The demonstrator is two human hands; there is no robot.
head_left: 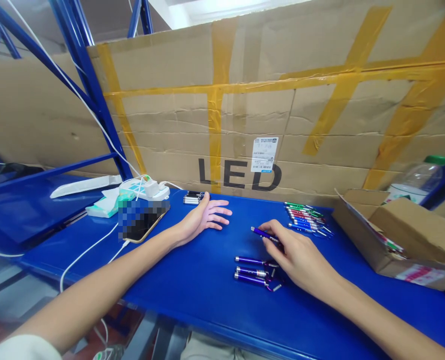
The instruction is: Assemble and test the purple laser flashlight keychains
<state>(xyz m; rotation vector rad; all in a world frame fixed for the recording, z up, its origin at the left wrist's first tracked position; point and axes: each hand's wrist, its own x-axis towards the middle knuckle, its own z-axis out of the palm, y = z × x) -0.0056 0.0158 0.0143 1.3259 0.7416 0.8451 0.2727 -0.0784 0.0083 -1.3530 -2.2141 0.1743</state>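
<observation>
My right hand (pixel 301 252) pinches a slim purple keychain flashlight (pixel 260 233) between thumb and fingers, its silver tip pointing left. Just below it, several more purple keychain flashlights (pixel 250 276) lie side by side on the blue table (pixel 192 295), their clips toward the right. My left hand (pixel 209 215) rests near the back of the table with its fingers spread and nothing in them. Beside its thumb is a small group of silver and black keychain flashlights (pixel 192 198), partly hidden by the hand. Green, red and blue ones (pixel 305 218) form a row behind my right hand.
An open cardboard box (pixel 391 240) stands at the right, with a clear green-capped bottle (pixel 413 175) behind it. A phone (pixel 147 222) on a white cable, a tissue pack (pixel 104 205) and a power strip (pixel 147 190) lie left. A large taped carton (pixel 162 125) walls the back.
</observation>
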